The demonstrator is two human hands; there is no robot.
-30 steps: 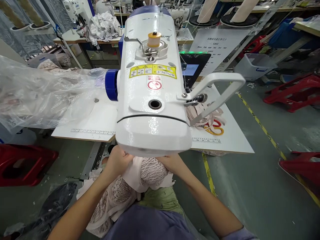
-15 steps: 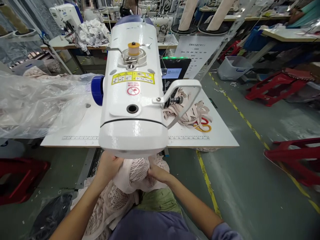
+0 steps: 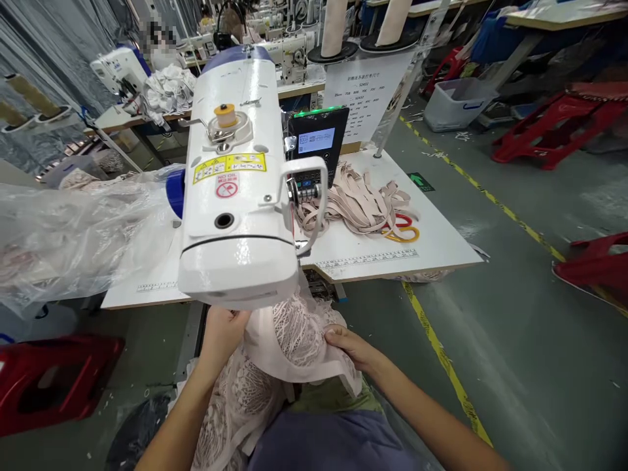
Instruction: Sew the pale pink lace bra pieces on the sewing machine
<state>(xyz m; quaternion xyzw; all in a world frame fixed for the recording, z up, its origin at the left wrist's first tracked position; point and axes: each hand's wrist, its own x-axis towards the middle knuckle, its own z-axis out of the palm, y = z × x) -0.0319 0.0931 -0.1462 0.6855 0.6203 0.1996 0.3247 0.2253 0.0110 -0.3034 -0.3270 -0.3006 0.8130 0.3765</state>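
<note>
Both my hands hold a pale pink lace garment point(image 3: 289, 347) just under the head of a white sewing machine point(image 3: 235, 196). My left hand point(image 3: 223, 330) grips the garment's left side, its fingertips hidden beneath the machine head. My right hand point(image 3: 350, 350) pinches the garment's right edge, fingers closed on the fabric. More lace hangs down over my lap at the lower left.
The white sewing table point(image 3: 367, 252) carries a pile of beige elastic strips point(image 3: 358, 203), red and yellow scissors point(image 3: 405, 229) and a black control panel point(image 3: 316, 147). A clear plastic bag point(image 3: 73, 229) lies at the left. Red stools point(image 3: 53, 379) stand on the floor.
The view has swung left, so the machine head now sits further left. My right hand has drawn out from under the machine to the right, pulling the lace garment's edge with it.
</note>
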